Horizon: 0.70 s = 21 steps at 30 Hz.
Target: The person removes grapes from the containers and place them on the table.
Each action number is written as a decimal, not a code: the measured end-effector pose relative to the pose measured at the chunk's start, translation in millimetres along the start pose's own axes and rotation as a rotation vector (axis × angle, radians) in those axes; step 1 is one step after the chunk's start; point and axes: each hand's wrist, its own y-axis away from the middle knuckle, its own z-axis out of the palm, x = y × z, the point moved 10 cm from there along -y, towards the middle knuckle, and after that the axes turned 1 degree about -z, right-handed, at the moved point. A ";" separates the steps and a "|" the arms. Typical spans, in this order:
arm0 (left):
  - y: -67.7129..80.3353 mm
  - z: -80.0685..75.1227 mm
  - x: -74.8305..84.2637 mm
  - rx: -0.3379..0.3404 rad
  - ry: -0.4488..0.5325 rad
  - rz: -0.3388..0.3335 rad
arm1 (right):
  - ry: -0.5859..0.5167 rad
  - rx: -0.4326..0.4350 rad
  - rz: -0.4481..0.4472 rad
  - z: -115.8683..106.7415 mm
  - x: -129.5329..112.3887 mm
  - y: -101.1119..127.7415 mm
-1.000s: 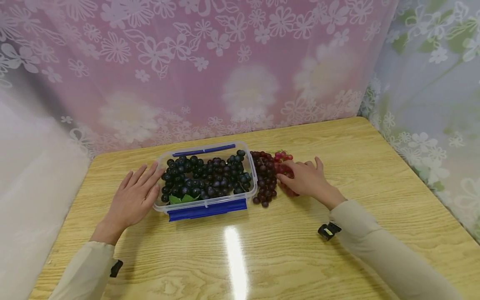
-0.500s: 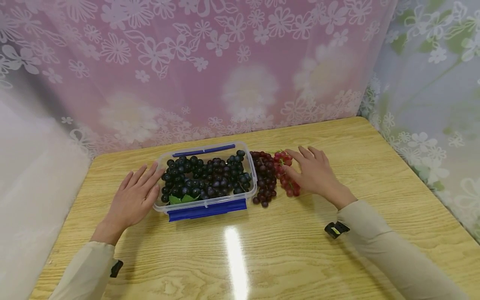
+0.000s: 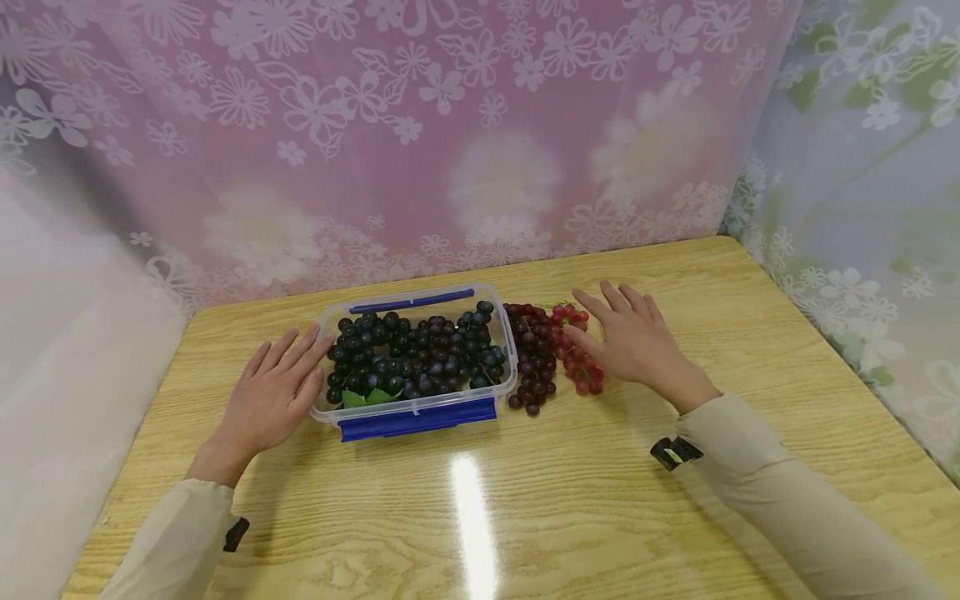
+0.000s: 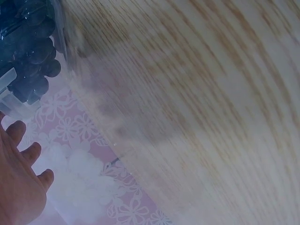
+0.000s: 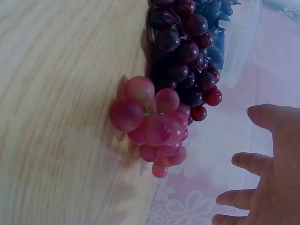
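L sleeve, beige cloth, comes in from the lower left of the head view; the left hand lies flat on the table, fingers straight and a bit spread, gripping nothing, its fingertips right at the left end wall of the box, touching or nearly so, can't tell which. In the L wrist view only the fingertips show at the lower left edge, w/ the box corner at the upper left. The box is a clear plastic rectangle w/ rounded corners and blue clip strips on front and back rims, sat centre frame, packed w/ black grapes, small glossy round beads, plus a scrap of green leaf at the front left. Just right of the box, touching its wall, a dark maroon bunch lies on the wood. Next to that, touching it, a paler red bunch, smooth, rounder, slightly translucent in the R wrist view. The right hand is loose and open over the table, fingers spread, holding nothing, thumb close by the red bunch. Tabletop is pale yellow wood-grain laminate, shiny, w/ a glare streak lower centre. Behind: sheer pink floral curtain.
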 end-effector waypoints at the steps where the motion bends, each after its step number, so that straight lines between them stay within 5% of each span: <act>1: -0.2 0.2 0.1 -0.002 0.002 -0.001 | 0.002 0.001 -0.005 0.1 -1.1 -0.9; 21: -0.4 0.4 0.6 -0.007 0.001 -0.019 | 0.032 0.009 -0.048 -1.6 -41.7 -24.2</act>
